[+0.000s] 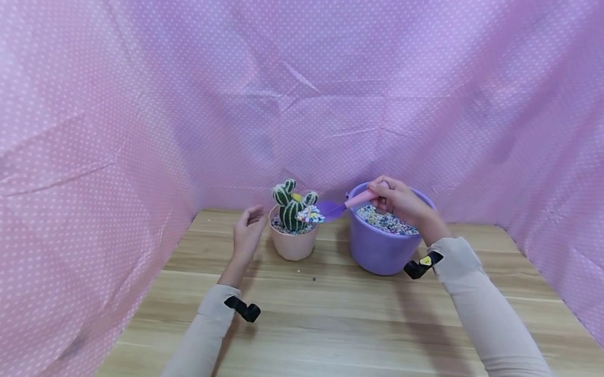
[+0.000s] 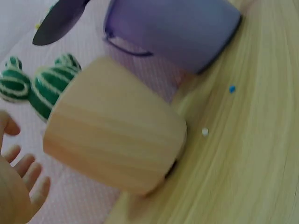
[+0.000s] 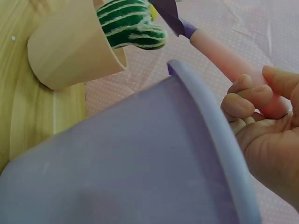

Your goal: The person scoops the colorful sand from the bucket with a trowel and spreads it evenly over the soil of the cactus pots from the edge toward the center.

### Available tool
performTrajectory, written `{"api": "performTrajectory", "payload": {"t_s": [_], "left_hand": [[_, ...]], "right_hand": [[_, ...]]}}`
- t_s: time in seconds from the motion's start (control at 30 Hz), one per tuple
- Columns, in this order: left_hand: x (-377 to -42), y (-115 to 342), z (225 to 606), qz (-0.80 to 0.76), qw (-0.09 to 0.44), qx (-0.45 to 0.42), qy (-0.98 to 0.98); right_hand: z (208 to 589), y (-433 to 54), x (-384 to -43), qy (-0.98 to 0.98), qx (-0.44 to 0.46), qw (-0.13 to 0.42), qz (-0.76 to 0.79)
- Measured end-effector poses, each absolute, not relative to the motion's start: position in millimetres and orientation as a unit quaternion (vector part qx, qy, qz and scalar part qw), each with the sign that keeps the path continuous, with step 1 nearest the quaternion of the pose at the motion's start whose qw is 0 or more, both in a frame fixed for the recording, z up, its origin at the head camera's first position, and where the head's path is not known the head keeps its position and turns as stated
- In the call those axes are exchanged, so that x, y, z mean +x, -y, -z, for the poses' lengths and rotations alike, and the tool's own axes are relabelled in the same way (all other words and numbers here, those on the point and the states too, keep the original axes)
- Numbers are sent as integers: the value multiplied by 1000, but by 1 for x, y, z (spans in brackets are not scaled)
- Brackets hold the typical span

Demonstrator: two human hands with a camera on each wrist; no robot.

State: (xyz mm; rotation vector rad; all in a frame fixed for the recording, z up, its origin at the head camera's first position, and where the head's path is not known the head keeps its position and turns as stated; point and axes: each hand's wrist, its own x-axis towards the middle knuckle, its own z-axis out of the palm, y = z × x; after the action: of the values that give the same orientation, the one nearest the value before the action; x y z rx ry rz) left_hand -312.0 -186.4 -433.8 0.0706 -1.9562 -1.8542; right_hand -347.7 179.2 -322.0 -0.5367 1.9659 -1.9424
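My right hand (image 1: 396,200) grips the pink handle of a small trowel (image 1: 333,210) above the rim of a purple bucket (image 1: 383,249). Colourful pebbles (image 1: 311,214) lie heaped on the trowel's purple blade, which reaches over a potted cactus (image 1: 291,215). The green, white-striped cactus stands upright in a beige pot (image 1: 294,246) with pebbles around its base. Beside the pot, on its left, my left hand (image 1: 248,231) is held with relaxed fingers and nothing in it; in the left wrist view its fingers (image 2: 32,175) look apart from the pot.
More pebbles (image 1: 387,221) fill part of the bucket. Two loose pebbles, one white (image 2: 205,132) and one blue (image 2: 232,88), lie on the wooden table (image 1: 325,326) in front of the pot. Pink dotted cloth (image 1: 307,97) hangs behind and at both sides.
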Motion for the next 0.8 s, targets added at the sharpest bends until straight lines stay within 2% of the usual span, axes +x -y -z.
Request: {"api": "performTrajectory", "payload": {"t_s": [0.17,0.33,0.8], "left_hand": [[-319,195,443,659,125,-33,741],[-325,200,447,651,71,-81,751],[-335,200,443,632,26,-137,762]], "right_hand": [[326,-176,-347,-706,-186,160,665],[328,-171,-350,-722,-172,163,649],[333,-160,-362,-734,-182,169,632]]}}
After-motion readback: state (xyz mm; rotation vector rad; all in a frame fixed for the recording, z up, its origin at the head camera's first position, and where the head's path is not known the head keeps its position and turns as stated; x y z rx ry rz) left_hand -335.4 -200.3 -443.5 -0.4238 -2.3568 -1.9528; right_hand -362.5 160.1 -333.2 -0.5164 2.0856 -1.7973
